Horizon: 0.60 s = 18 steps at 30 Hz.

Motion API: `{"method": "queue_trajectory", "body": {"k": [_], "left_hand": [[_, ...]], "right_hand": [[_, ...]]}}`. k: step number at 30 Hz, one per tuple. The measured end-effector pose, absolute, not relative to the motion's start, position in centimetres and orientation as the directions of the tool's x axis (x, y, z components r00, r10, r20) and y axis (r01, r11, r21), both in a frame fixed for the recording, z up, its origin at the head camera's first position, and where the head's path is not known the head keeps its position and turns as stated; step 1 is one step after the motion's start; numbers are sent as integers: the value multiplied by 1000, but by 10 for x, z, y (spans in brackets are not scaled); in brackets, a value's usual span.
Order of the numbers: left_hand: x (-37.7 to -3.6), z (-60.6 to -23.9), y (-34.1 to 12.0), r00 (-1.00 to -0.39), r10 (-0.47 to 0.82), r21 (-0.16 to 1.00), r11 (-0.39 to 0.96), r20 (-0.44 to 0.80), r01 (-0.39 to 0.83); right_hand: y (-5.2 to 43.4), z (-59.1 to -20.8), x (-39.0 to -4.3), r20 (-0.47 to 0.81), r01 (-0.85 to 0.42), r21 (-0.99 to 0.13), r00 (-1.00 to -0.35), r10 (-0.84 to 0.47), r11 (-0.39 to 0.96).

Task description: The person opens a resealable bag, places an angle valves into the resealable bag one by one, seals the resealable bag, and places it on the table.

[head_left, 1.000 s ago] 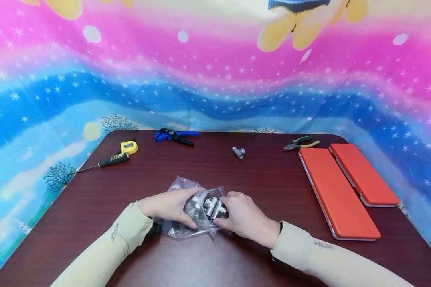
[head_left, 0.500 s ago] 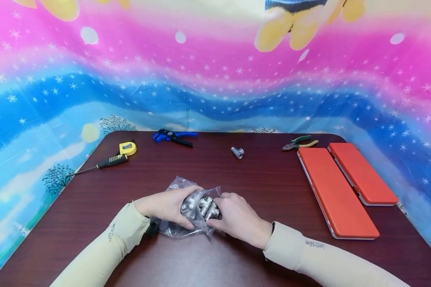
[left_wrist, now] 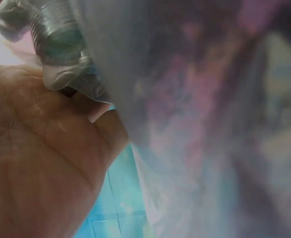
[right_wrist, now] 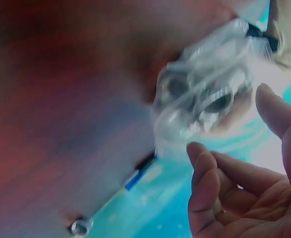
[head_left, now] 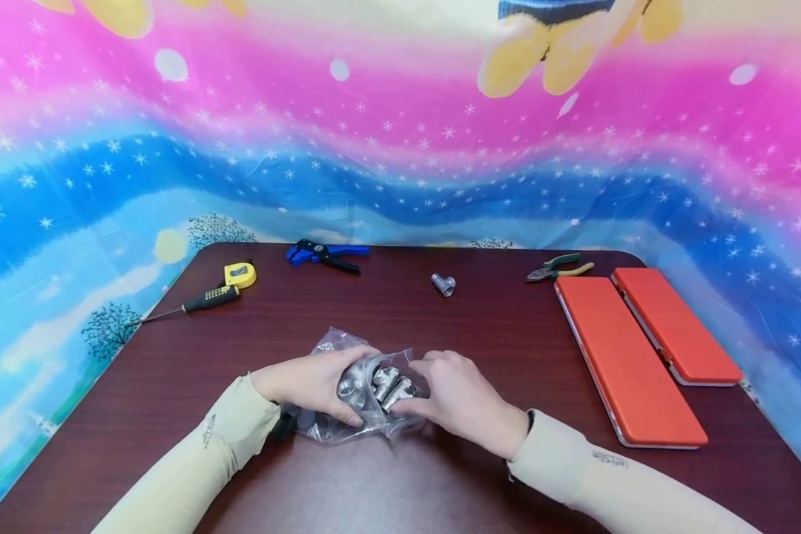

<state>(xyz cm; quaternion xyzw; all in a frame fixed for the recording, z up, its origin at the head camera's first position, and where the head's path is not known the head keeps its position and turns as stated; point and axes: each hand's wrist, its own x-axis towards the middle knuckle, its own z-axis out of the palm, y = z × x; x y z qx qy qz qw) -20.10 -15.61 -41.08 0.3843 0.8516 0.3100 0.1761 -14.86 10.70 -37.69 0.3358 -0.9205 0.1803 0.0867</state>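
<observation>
A clear plastic bag (head_left: 337,341) of shiny metal pipe fittings (head_left: 389,386) lies on the dark wooden table, its mouth facing right. My left hand (head_left: 310,382) grips the bag from the left, thumb on the near side. In the left wrist view, threaded fittings (left_wrist: 58,32) show through the plastic above the palm. At the bag's mouth is my right hand (head_left: 467,400), thumb and fingers spread apart near the fittings. The right wrist view shows that hand (right_wrist: 239,188) with bent fingers, nothing between them and the thumb, and the bag (right_wrist: 204,89) beyond the fingertips.
A single tee fitting (head_left: 444,284) stands farther back, with blue-and-black wire strippers (head_left: 347,250) to its left and pliers (head_left: 541,273) to its right. A tape measure (head_left: 241,274) and a screwdriver (head_left: 210,298) lie at left, two orange-red cases (head_left: 630,360) at right.
My right hand first moved left over the fittings, then drew back right with its thumb and fingers parted. Fittings at the bag's mouth have shifted slightly. The left hand keeps its grip.
</observation>
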Motion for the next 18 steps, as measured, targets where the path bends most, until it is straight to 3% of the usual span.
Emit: {"method": "queue_trajectory", "body": {"k": [7, 12, 18], "left_hand": [[-201, -410, -156, -649, 758, 659, 518, -60, 545], [-200, -410, -157, -663, 746, 643, 537, -60, 546], [-201, -411, -157, -649, 758, 642, 531, -67, 553]], "right_hand": [[139, -360, -179, 235, -554, -346, -832, -502, 757], [161, -348, -247, 122, -526, -348, -846, -519, 776], [169, -355, -333, -78, -567, -282, -790, -608, 774]]}}
